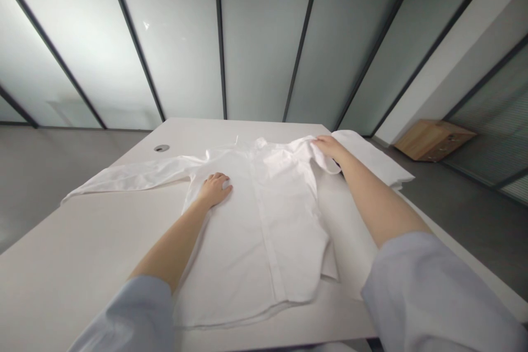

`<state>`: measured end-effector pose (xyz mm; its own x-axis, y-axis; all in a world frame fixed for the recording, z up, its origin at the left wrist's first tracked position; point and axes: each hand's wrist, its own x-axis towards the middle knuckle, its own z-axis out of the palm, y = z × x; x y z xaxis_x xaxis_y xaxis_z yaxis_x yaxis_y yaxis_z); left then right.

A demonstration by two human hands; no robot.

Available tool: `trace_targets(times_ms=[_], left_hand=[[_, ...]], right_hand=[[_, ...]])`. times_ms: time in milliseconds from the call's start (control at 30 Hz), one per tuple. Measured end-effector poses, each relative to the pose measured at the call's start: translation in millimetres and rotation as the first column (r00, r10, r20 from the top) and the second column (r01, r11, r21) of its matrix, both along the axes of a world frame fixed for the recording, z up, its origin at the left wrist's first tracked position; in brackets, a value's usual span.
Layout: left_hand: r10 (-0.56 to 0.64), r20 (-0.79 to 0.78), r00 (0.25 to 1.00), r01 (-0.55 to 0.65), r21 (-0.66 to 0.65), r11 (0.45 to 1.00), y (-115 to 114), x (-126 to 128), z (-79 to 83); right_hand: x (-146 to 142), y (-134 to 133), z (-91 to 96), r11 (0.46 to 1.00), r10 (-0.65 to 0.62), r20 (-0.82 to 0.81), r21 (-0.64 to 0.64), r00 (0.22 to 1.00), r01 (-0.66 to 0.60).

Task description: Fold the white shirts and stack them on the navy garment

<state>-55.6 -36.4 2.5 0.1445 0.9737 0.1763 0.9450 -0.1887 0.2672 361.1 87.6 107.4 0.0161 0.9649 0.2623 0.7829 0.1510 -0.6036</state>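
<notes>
A white long-sleeved shirt (243, 231) is spread front side up on a white table, its collar at the far end and its hem toward me. One sleeve stretches out to the left. My left hand (215, 190) rests flat on the shirt's left chest area, fingers slightly spread. At the right shoulder, my right hand (329, 147) has its fingers closed on the fabric near the top of the sleeve, which looks bunched there. A thin hook-like piece (236, 139) sticks up near the collar; I cannot tell what it belongs to.
A folded white cloth (371, 158) lies along the table's right edge, just beyond my right hand. A round cable grommet (161, 148) is set into the table (103, 236) at the far left. A wooden cabinet (433, 140) stands on the floor at right. Frosted glass panels rise behind.
</notes>
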Motion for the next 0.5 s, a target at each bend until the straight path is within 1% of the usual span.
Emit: trace_targets(times_ms=[33, 67, 100, 200, 300, 367, 433, 500], left_hand=[[-0.001, -0.005, 1.0, 0.001, -0.004, 1.0, 1, -1, -0.7], [-0.002, -0.011, 1.0, 0.002, -0.008, 1.0, 1, -1, -1.6], [-0.001, -0.02, 1.0, 0.001, -0.012, 1.0, 2, -3, -2.6], [0.013, -0.065, 0.998, -0.015, -0.033, 0.999, 3, -8, -5.3], [0.016, -0.113, 0.993, -0.022, -0.052, 0.998, 1, -12, -5.2], [0.018, -0.133, 0.991, -0.024, -0.047, 0.999, 0, -12, -3.1], [0.025, -0.149, 0.989, -0.032, -0.041, 0.999, -2, -10, -0.1], [0.034, -0.155, 0.987, -0.041, -0.046, 0.998, -2, -9, 2.2]], right_hand=[[-4, -2, -0.3, 0.997, 0.029, -0.051, -0.067, 0.998, -0.033], [-6, -6, -2.7, 0.993, 0.017, -0.076, -0.119, 0.997, -0.026], [-6, -9, -7.1, 0.992, -0.002, -0.069, -0.129, 0.998, -0.007], [3, -20, -31.0, 0.988, -0.109, 0.076, -0.1, 0.991, 0.117], [12, -31, -63.7, 0.966, -0.154, 0.215, -0.172, 0.964, 0.193], [12, -36, -82.8, 0.949, -0.2, 0.301, -0.178, 0.932, 0.261], [10, -39, -93.9, 0.933, -0.258, 0.344, -0.155, 0.903, 0.326], [11, -38, -94.3, 0.928, -0.305, 0.305, -0.119, 0.902, 0.354]])
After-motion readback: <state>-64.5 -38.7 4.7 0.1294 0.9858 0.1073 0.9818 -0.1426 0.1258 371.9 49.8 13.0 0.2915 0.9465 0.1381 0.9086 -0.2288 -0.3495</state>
